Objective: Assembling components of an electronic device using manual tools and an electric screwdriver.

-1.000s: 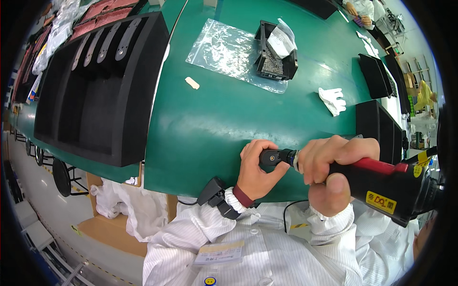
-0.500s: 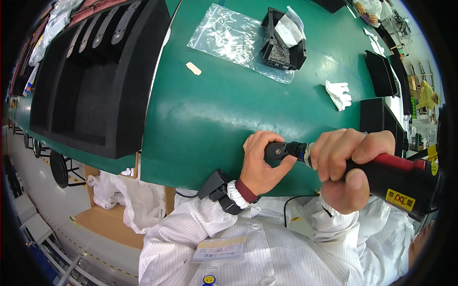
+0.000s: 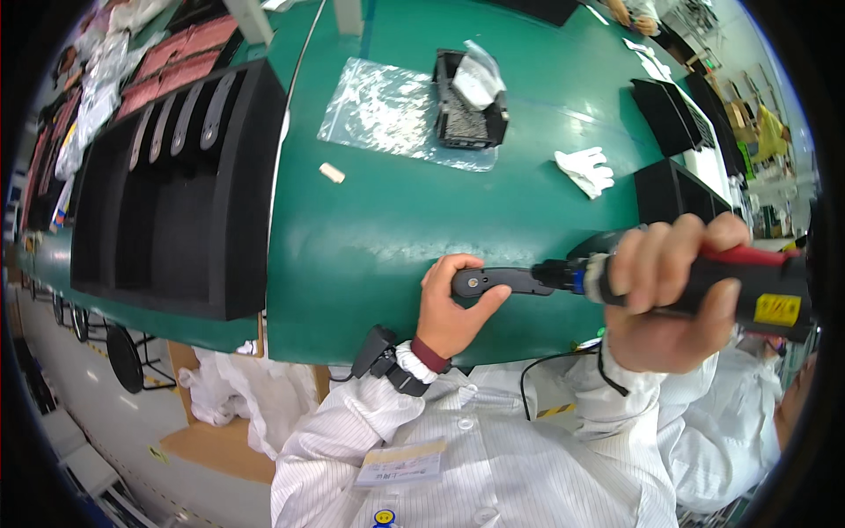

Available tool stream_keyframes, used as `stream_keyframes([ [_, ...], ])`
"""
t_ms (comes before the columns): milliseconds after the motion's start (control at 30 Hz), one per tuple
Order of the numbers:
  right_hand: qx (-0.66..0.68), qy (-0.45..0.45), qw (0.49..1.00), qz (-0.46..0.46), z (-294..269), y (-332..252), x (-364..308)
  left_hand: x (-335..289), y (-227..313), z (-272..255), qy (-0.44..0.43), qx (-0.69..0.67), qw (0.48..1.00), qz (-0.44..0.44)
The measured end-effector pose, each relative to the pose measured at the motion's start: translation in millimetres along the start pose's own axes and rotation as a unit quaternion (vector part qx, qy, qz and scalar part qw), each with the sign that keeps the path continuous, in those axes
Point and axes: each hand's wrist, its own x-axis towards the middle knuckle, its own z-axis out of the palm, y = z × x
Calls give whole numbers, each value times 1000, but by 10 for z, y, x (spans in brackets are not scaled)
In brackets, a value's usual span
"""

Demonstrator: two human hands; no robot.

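Observation:
My left hand (image 3: 449, 308) grips the left end of a long dark curved handle-like part (image 3: 502, 281) between thumb and fingers. A round brass-coloured spot shows near that end. My right hand (image 3: 673, 290) is wrapped round a black and red power screwdriver (image 3: 748, 295) held nearly level. Its dark tip meets the right end of the part, though the exact contact point is hidden. Both hands are over the near edge of the green table (image 3: 378, 233).
Several similar dark parts stand in slots of a black foam tray (image 3: 242, 202) at left. A black box of small screws (image 3: 471, 136) sits on a clear plastic bag (image 3: 374, 110). A white glove (image 3: 585, 170) lies right; another person's hand (image 3: 647, 25) shows far right.
The screwdriver tip has shifted from the part's left end to its right end, baring more of the part. My left hand still holds it. The whole view has shifted slightly.

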Motion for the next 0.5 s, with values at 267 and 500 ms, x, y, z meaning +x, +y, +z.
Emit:
stream_keyframes([
  [267,45,226,967,107,-629,-568,-187,191,53,-181,-111,19,992,61],
  [500,-58,213,909,354,-848,-281,-719,97,299,-383,-35,42,998,26],
])
